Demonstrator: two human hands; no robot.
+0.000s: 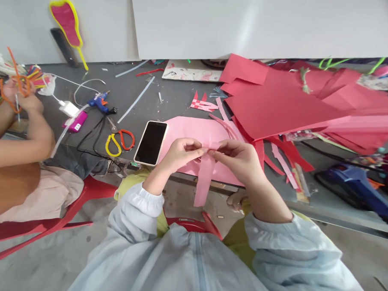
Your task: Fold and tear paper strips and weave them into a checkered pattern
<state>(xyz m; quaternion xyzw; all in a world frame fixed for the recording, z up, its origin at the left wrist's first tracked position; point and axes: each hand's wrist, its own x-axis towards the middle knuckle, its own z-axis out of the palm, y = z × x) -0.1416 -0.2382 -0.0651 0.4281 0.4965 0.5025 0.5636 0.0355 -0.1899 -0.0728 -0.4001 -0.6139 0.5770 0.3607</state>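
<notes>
Between both hands is a pink paper strip (pixel 204 183), its long end hanging down past the table edge. My left hand (pixel 185 153) pinches the strip's upper part between thumb and fingers. Close beside it, my right hand (pixel 238 157) pinches the same strip, where a short piece crosses it. The fingers partly cover that crossing, so I cannot tell whether the pieces are joined or folded. Under the hands lies a pink paper sheet (pixel 183 126). A phone (pixel 151 143) with a dark screen rests left of my left hand, overlapping the sheet's edge.
Scissors (pixel 119 140) with yellow and orange handles and a small blue glue gun (pixel 98 102) lie left. Red sheets (pixel 282 103) pile up at right, near a large blue tool (pixel 359 189). Woven red-and-pink paper (pixel 203 103) lies ahead. Another person's hands (pixel 21 95) hold orange stems at far left.
</notes>
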